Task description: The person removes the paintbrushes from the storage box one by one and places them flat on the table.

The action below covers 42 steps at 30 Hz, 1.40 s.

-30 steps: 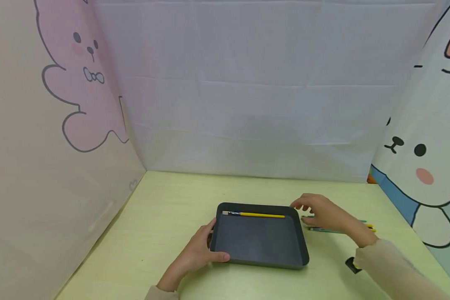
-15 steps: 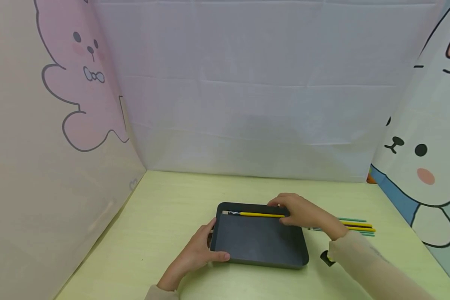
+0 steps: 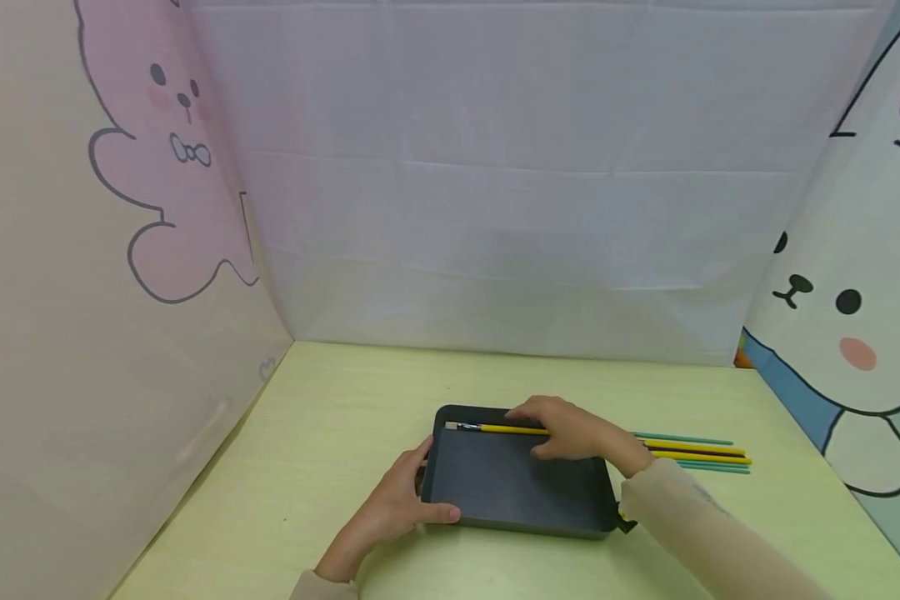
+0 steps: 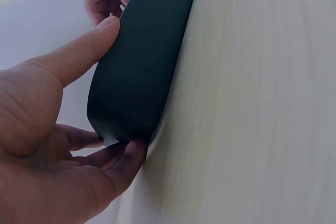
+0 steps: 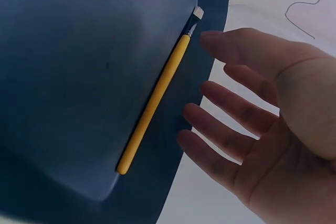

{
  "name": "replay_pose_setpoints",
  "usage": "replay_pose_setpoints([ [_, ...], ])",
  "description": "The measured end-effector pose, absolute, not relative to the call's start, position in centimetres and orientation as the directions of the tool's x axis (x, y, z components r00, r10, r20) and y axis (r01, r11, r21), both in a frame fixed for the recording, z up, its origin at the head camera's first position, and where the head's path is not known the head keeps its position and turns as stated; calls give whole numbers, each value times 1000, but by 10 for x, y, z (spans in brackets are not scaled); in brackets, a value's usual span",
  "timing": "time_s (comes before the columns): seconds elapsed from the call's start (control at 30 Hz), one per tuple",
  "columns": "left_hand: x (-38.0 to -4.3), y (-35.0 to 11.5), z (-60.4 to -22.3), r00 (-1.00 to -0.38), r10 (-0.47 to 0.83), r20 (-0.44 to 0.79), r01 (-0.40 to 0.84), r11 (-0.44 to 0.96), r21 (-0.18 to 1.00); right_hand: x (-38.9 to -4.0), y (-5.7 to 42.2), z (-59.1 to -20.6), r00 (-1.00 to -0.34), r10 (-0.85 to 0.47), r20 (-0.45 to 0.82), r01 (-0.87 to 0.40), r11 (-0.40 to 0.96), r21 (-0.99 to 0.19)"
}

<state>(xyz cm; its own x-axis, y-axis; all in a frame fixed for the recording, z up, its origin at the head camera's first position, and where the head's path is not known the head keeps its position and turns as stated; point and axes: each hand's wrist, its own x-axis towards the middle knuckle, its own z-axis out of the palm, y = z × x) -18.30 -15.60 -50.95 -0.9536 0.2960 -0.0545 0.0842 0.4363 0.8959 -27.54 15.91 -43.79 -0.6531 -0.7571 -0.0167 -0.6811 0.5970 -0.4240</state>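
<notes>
A dark rectangular tray (image 3: 495, 492) lies on the table. My left hand (image 3: 396, 500) grips its near left corner, thumb over the front rim and fingers along the left side. In the left wrist view the fingers (image 4: 128, 161) curl under the corner of the tray's wall (image 4: 142, 51). Along the tray's far side lies a flat paintbrush (image 3: 512, 429) with a yellow handle and pale bristles. My right hand (image 3: 570, 429) hovers over the brush's handle end and the far rim. The right wrist view shows its fingers loosely bent, apart from the paintbrush (image 5: 152, 103), with nothing between them.
Several slim yellow and green handles (image 3: 697, 450) lie side by side on the table right of the tray, partly hidden by the right wrist. A small black device (image 3: 626, 523) hangs by the right sleeve. Cloth walls (image 3: 495, 208) enclose the table at the back and both sides.
My right hand has moved left, from beside the tray's right edge to over the paintbrush, uncovering more of the handles at the right. My left hand and the tray have stayed put.
</notes>
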Motion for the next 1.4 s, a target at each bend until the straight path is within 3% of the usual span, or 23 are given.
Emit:
replay_pose_setpoints([
  [1.1,-178,-155,-506,-954,289,-74,66,446,893,-283,142,-455,-670,-732,-125,-621,645,-446],
  [1.4,-178,-153,-507,-958,278,-72,64,453,889,-284,142,-458,-634,-765,-117,-657,612,-440],
])
